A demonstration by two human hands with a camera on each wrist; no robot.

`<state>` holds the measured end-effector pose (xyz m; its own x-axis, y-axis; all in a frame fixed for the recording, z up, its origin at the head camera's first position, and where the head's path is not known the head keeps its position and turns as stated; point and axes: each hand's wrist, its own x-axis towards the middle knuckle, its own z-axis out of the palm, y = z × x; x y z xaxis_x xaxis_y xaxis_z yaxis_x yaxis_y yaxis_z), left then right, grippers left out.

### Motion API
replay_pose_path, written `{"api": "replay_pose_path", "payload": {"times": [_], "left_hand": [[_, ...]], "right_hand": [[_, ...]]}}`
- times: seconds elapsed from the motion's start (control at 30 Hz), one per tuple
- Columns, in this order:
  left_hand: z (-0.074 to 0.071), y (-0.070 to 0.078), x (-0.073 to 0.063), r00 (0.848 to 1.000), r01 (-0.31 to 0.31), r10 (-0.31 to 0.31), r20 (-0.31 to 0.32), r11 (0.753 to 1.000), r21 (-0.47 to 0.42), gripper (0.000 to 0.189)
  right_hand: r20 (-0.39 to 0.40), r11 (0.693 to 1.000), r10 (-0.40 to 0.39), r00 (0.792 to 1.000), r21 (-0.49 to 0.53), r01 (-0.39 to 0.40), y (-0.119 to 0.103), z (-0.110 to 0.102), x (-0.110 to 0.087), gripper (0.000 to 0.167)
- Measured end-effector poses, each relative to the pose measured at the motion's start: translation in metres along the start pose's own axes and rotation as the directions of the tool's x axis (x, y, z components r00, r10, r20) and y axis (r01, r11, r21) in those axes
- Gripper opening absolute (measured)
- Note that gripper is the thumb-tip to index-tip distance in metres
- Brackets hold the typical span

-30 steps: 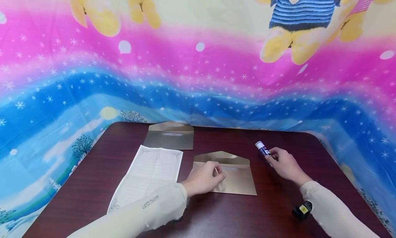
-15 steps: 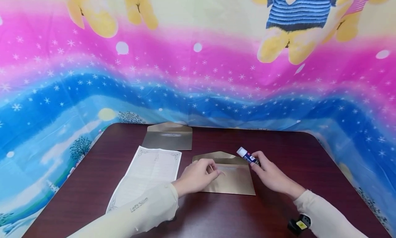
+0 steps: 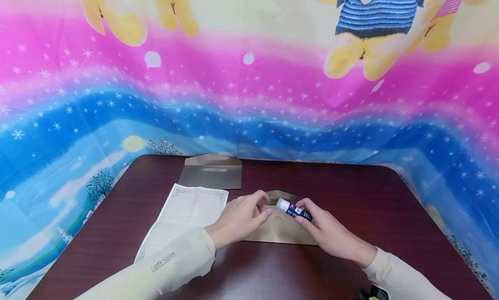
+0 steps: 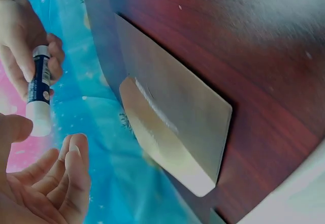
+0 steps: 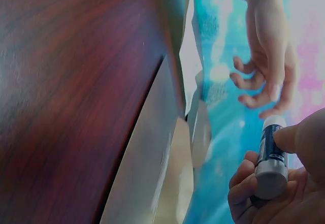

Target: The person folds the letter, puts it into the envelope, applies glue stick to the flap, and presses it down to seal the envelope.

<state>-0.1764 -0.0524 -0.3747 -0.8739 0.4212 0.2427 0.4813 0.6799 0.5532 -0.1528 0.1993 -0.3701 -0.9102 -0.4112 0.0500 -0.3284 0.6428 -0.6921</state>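
Note:
My right hand (image 3: 331,233) holds a glue stick (image 3: 298,211) with a dark blue label between thumb and fingers, its white cap towards my left hand. My left hand (image 3: 239,217) hovers beside the cap, fingers loosely bent and holding nothing; the left wrist view shows a gap between its thumb and fingers (image 4: 76,168). Beneath both hands, a gold envelope (image 3: 284,234) lies on the table with its flap unfolded to the far side. A whitish streak runs along its flap line in the left wrist view. The hands partly cover the envelope in the head view.
A second gold envelope (image 3: 210,177), flap also unfolded, lies at the table's back edge. A creased sheet of paper (image 3: 183,213) with a decorative border lies to the left, partly under my left sleeve. A printed curtain (image 3: 249,96) hangs behind the dark wooden table (image 3: 343,183).
My right hand has carried the glue stick leftward from the table's right side to above the envelope. My left hand has shifted slightly left and its fingers have spread.

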Motion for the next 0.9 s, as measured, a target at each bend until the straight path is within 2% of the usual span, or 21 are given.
{"api": "replay_pose_path", "payload": {"times": [0.2,0.47,0.63,0.9], "left_hand": [[-0.006,0.001,-0.006,0.993,-0.115,0.112,0.031,0.988,0.106,0.036],[-0.005,0.008,-0.014,0.958,-0.286,0.277,0.074,0.926,0.244,0.043],[-0.002,0.009,-0.016,0.947,-0.321,0.316,0.067,0.903,0.287,0.039],[0.002,0.013,-0.018,0.940,-0.342,0.329,0.092,0.901,0.269,0.032]], "right_hand": [[0.064,1.000,-0.022,0.998,-0.001,0.022,-0.011,0.004,-0.003,0.027],[0.071,0.995,-0.097,0.993,-0.009,0.098,-0.020,0.009,-0.005,0.023],[0.075,0.991,-0.130,0.989,-0.008,0.131,-0.021,0.013,-0.006,0.019],[0.060,0.977,-0.207,0.976,-0.043,0.210,-0.021,0.016,-0.007,0.015]]}}
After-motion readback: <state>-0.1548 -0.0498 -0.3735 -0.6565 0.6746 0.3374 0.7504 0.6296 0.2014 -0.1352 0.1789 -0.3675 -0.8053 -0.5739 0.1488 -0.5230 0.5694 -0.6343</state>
